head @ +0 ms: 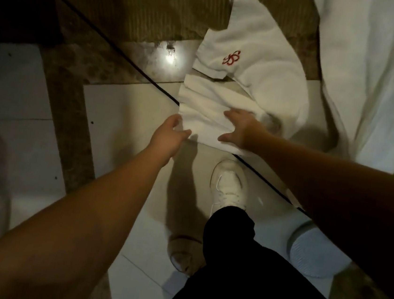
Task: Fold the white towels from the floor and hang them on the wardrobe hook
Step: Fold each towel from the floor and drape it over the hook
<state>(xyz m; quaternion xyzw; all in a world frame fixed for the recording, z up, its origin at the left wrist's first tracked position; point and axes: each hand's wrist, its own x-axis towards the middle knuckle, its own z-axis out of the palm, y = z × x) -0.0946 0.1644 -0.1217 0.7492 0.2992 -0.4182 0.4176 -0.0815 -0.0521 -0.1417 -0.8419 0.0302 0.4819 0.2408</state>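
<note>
Leg and shoe: a black trouser leg (239,264) runs up from the bottom edge to a white shoe (228,185) planted on the pale tiled floor (122,106).
Grey pad: a round, ribbed grey thing (311,253) lies on the floor to the right of the leg; what it is cannot be told.
Left hand (168,136): reaches forward with fingers loosely spread, its fingertips at the near left edge of the small towel; whether they pinch the cloth cannot be told.
Right hand (242,127): fingers spread wide and laid over the small towel's right part, palm down, holding nothing closed.
Small towel (203,108): white, creased, lying flat on the floor just ahead of the shoe, between the two hands.
Marked towel (258,58): a larger white towel with a red embroidered mark (231,58), lying on the floor just beyond the small one and overlapping its far edge.
White cloth (372,71): a long white sheet hangs or lies down the right side, beside the marked towel.
Brown mat (146,3): a ribbed brown surface covers the far floor, with a bright light reflection (171,56) at its near edge.
</note>
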